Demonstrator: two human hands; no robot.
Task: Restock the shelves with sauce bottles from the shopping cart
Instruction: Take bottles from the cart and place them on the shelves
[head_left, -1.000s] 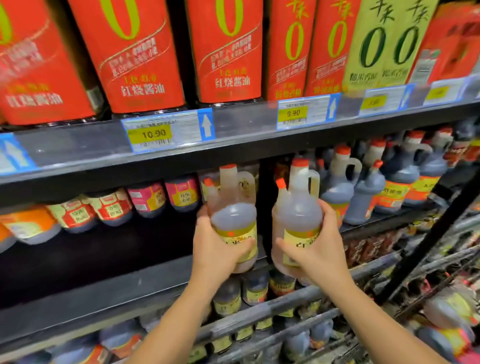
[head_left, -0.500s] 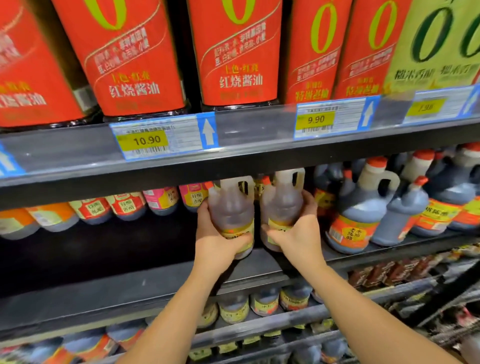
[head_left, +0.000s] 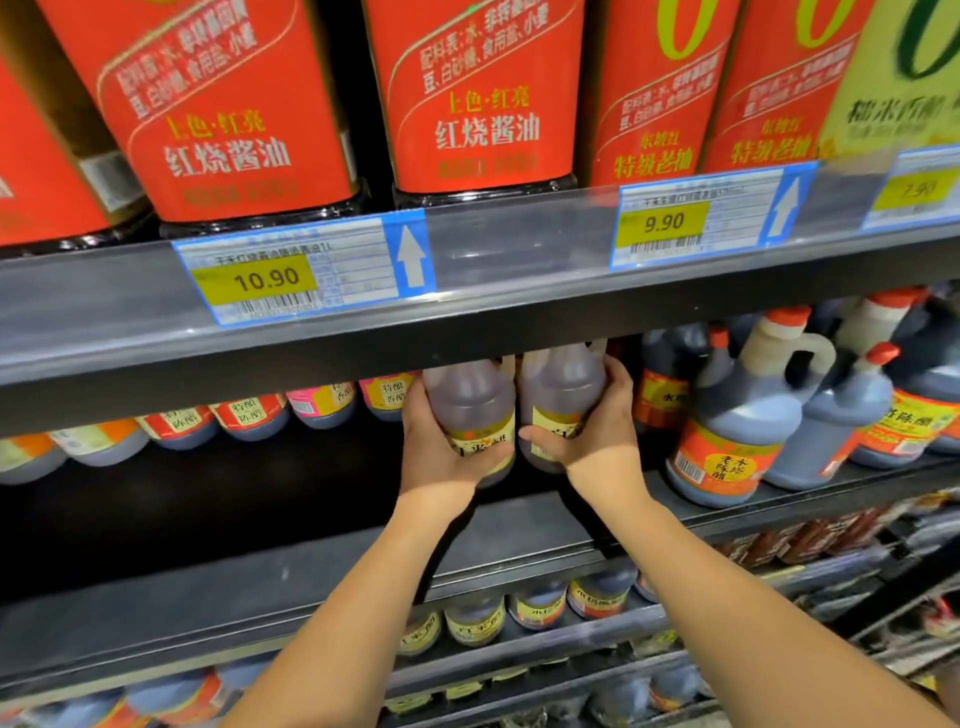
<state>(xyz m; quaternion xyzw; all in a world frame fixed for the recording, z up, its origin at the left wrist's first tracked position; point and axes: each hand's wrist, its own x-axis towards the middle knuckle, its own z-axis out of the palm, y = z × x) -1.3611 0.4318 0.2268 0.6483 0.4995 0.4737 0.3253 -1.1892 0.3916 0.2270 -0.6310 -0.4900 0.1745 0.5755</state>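
Plastic left bottle (head_left: 467, 400) in left hand (head_left: 441, 462), right bottle (head_left: 563, 389) in right hand (head_left: 592, 447)

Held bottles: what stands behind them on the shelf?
Directly behind, nothing shows: the left bottle, the right bottle and the upper shelf edge cover it. Pink-labelled bottles stand further back, leftward.

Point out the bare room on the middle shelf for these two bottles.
Bare shelf lies left of the left hand, in front of the back row of small bottles. Right of the right hand, dark jugs crowd up to the front edge. The left bottle and right bottle fill the gap between.
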